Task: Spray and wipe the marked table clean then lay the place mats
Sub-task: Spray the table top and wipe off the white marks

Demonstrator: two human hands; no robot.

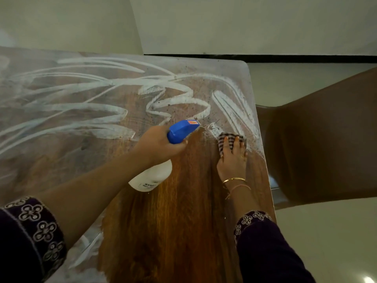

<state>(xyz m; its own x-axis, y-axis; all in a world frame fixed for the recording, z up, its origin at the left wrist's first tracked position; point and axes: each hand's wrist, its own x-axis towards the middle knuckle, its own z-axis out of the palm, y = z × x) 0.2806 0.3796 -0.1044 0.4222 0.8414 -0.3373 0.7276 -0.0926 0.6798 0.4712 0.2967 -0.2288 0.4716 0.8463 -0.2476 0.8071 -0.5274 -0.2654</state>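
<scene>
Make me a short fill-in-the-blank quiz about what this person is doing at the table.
1. The left hand grips a spray bottle whose trigger head is ____.
2. The right hand presses a checked ____ flat on the table.
3. The scribbled marks across the far part of the table are ____ in colour.

Missing words: blue; cloth; white.

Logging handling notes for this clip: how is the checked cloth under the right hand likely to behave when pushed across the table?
The checked cloth is probably floppy: it lies bunched under the right hand. It likely slides easily, since the table looks glossy where wiped. Being thin, it may fold over when pushed.
</scene>
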